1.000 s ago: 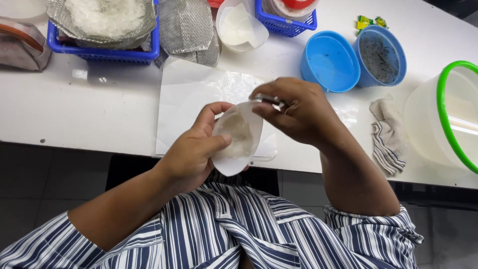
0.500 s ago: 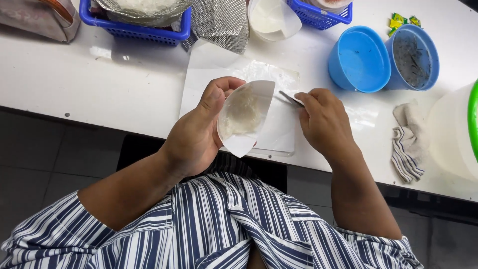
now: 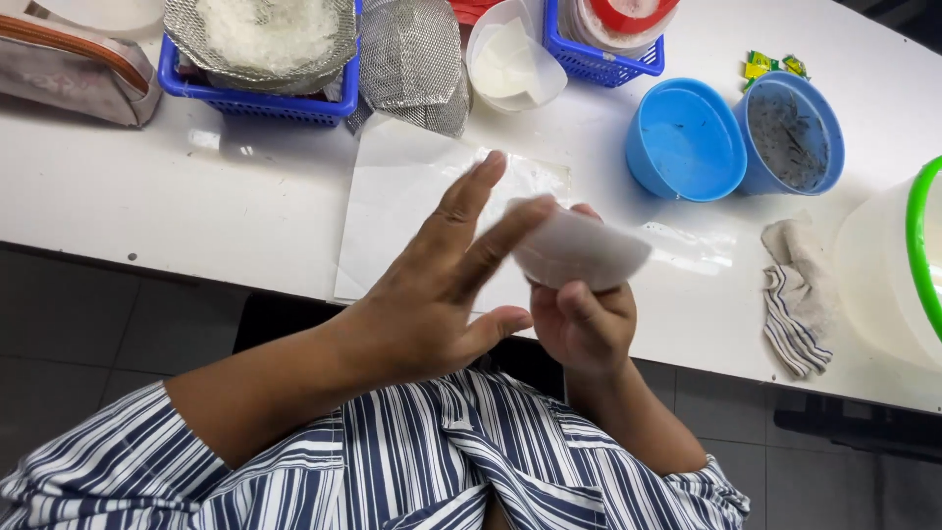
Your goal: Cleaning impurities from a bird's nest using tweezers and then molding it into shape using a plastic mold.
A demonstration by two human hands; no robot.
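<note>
A pale, cup-shaped white piece [image 3: 579, 250] is held over the white table's near edge [image 3: 147, 216]. My right hand [image 3: 584, 319] grips it from below, fingers curled around its underside. My left hand [image 3: 442, 285] is spread flat beside it, fingers stretched out, the fingertips resting against the piece's left rim. The picture is blurred around both hands. Under the hands lies a clear plastic sheet [image 3: 412, 186] on the table.
Two blue bowls [image 3: 687, 142] [image 3: 795, 132] sit at right; the farther one holds dark specks. A striped cloth [image 3: 795, 294] and a green-rimmed white tub [image 3: 898, 265] are at far right. Blue baskets [image 3: 245, 93] [image 3: 599, 54], mesh strainers [image 3: 412, 59], a white cup [image 3: 510, 59] and a pouch [image 3: 74, 69] line the back.
The white piece has passed from my left hand into my right. My left hand has opened flat. The thin tool that my right hand held earlier is no longer visible.
</note>
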